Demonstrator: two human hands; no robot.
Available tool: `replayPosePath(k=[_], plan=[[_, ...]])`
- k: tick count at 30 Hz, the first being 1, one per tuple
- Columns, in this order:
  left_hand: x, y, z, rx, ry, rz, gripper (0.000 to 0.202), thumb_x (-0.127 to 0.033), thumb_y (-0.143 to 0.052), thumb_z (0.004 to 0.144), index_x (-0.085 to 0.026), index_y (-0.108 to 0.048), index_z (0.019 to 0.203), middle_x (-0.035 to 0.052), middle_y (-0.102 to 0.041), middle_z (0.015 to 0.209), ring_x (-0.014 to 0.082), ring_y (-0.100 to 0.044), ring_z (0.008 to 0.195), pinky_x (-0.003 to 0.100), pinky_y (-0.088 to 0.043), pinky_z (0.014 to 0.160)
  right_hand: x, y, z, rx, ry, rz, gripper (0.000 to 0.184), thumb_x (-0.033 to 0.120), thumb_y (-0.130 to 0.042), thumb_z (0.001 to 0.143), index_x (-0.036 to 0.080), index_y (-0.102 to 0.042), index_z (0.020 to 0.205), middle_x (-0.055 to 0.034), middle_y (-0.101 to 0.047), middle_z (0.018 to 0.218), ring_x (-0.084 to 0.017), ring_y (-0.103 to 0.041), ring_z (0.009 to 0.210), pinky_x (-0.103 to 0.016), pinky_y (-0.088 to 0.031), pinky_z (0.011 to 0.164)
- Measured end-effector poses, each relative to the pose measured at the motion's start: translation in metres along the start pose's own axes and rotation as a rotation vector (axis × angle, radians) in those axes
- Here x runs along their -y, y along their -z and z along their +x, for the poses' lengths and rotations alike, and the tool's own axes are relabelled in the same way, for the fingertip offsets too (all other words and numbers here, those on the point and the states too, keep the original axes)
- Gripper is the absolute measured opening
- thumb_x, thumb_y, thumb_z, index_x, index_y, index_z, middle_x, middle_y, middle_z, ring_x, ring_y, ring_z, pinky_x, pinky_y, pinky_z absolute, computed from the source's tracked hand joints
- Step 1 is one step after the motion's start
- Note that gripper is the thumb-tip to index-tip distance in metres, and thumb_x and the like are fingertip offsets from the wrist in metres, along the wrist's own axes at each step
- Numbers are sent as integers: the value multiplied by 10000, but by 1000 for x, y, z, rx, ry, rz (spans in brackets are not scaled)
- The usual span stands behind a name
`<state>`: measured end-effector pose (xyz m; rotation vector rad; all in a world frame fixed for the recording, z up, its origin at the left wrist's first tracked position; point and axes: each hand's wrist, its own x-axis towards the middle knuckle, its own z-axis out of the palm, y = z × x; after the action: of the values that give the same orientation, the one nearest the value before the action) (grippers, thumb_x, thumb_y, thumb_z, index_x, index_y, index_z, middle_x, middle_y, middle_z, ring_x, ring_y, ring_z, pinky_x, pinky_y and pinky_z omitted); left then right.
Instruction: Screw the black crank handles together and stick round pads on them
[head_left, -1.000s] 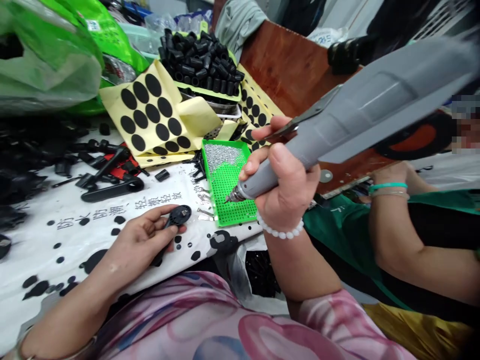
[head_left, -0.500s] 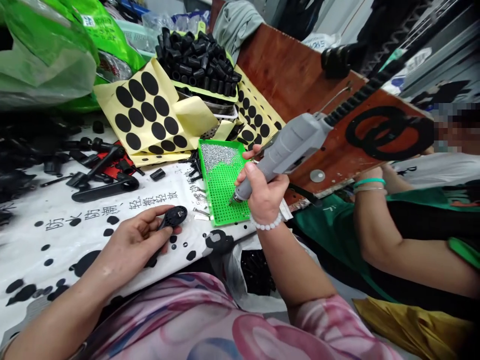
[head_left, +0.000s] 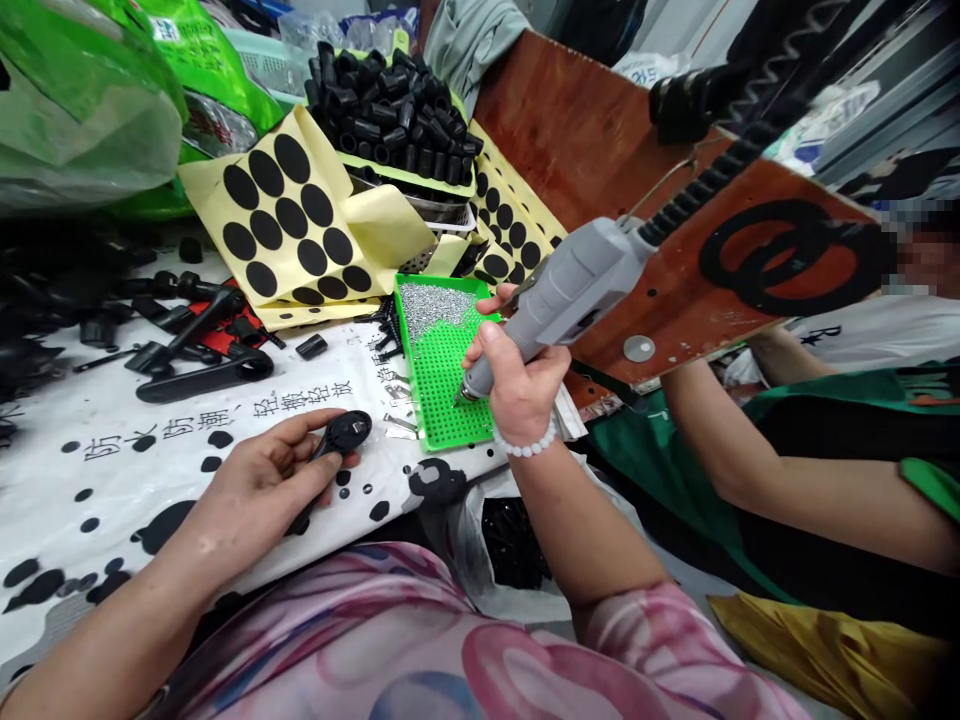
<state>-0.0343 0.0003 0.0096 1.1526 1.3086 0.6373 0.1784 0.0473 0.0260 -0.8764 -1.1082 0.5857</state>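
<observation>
While the right hand (head_left: 517, 385) grips a grey electric screwdriver (head_left: 559, 295) with its fingers wrapped round the barrel, the tool's tip points down at a green perforated tray (head_left: 442, 400) lying on the counter (head_left: 112, 470). A heap of small silver screws (head_left: 435, 305) fills the far end of that tray. A black coiled cable (head_left: 712, 175) runs up and away from the rear of the tool, and a white bead bracelet (head_left: 525, 447) circles the wrist.

The left hand (head_left: 262, 490) rests on the counter to the left of the tray, thumb and fingers closed on a small black plastic part (head_left: 341, 437) with a round head, held just above the white sheet that covers the counter and carries black printed characters and spots. A few loose metal pieces (head_left: 397, 425) lie between this part and the tray.

Farther back, yellow backing sheets (head_left: 292, 225) carry rows of round black pads, and behind them a pale green basket (head_left: 409, 180) is piled with short black tubes (head_left: 390, 100). Loose black plastic pieces (head_left: 195, 345) are scattered at the left, below bulging green plastic bags (head_left: 97, 100). A reddish-brown board (head_left: 600, 140) slopes up on the right behind the screwdriver.

Beside the person, at the right edge, a co-worker in a green apron (head_left: 675, 460) extends a bare forearm (head_left: 787, 490) under the board; that hand is hidden.
</observation>
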Motion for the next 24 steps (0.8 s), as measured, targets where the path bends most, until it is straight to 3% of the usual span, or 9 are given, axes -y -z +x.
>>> replayPosePath(k=[15, 24], plan=[[1, 0, -1, -7, -11, 8, 558, -333, -636, 720, -156, -509, 1234, 61, -703, 858, 99, -505, 531, 219, -383, 481, 0, -1, 0, 2, 9, -90, 287, 356, -665, 720, 193, -565, 934, -43, -620, 933, -68, -522, 502, -241, -487, 464], [5, 2, 0, -1, -9, -3, 559, -339, -630, 734, -158, -498, 1246, 64, -703, 863, 99, -510, 526, 217, -380, 475, 13, 5, 5, 0, 39, 49, 242, 268, -679, 741, 227, -627, 973, -7, -614, 892, -69, -548, 500, -236, -488, 452]])
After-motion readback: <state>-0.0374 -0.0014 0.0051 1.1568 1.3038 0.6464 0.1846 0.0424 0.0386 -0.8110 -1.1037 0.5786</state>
